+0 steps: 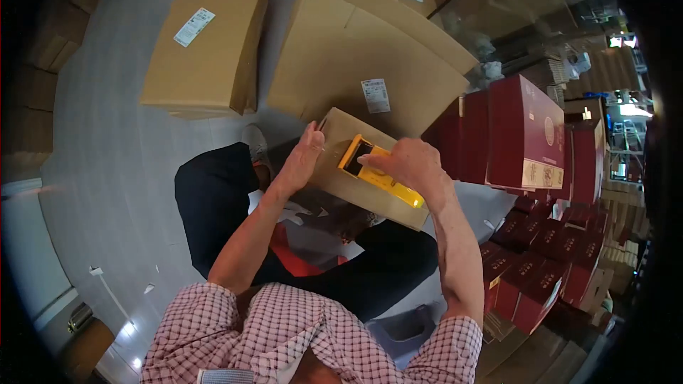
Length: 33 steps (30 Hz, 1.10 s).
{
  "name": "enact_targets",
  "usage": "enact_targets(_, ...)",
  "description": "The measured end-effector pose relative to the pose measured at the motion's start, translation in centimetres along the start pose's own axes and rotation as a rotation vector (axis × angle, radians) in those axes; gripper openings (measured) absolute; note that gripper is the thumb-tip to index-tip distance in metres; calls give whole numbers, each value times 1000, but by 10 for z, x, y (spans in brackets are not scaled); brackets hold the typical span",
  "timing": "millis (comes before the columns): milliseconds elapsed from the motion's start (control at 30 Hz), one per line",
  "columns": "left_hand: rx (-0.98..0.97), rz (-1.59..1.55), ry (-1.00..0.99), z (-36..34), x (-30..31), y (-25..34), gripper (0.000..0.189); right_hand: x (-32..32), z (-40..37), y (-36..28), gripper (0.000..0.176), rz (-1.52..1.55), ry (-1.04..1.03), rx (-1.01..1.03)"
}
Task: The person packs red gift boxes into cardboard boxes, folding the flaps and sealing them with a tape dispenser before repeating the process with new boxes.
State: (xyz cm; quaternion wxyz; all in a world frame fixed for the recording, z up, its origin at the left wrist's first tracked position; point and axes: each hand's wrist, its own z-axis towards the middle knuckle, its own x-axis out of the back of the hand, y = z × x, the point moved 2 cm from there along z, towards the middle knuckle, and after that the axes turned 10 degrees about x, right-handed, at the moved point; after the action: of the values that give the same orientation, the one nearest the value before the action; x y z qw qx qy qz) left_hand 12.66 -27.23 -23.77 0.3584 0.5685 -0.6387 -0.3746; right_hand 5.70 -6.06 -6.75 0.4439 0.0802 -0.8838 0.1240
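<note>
Grey floor beyond the fingers. Grips small box edge with left hand, yellow tape dispenser atop it with right hand.

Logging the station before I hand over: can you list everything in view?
small cardboard box: one, brown, over the lap
yellow tool: one, yellow, on that box
cardboard cartons: several, brown, floor ahead
large red boxes: several, dark red, upright at right
small red boxes: many, dark red, piled lower right
floor: one, grey, left
left hand: one, fingers gripping the box's left edge
right hand: one, fingers on the yellow tool
</note>
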Motion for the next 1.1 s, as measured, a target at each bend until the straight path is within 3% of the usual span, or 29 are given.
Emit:
enact_targets(33,-141,131,99,-1,-5,5,98,4,-3,-4,83,68,-29,-13)
enact_targets(200,-206,218,149,-3,-2,5,86,8,-15,23,83,222,-142,72)
enact_targets(300,-224,220,199,-5,-6,16,88,-1,-48,60,84,183,-34,38)
enact_targets(467,-181,276,234,1,-3,3,82,-20,-111,154,85,195,-36,-114)
enact_targets(567,-163,259,195,3,-3,3,75,-44,-146,222,86,154,128,-215)
enact_targets(667,-178,271,164,1,-2,8,70,-51,-153,238,89,227,86,-296)
enact_targets(833,-234,224,162,9,-2,0,64,-65,-144,245,86,207,175,-232)
enact_targets(1100,-221,281,172,8,2,0,63,-82,-139,260,96,228,121,-282)
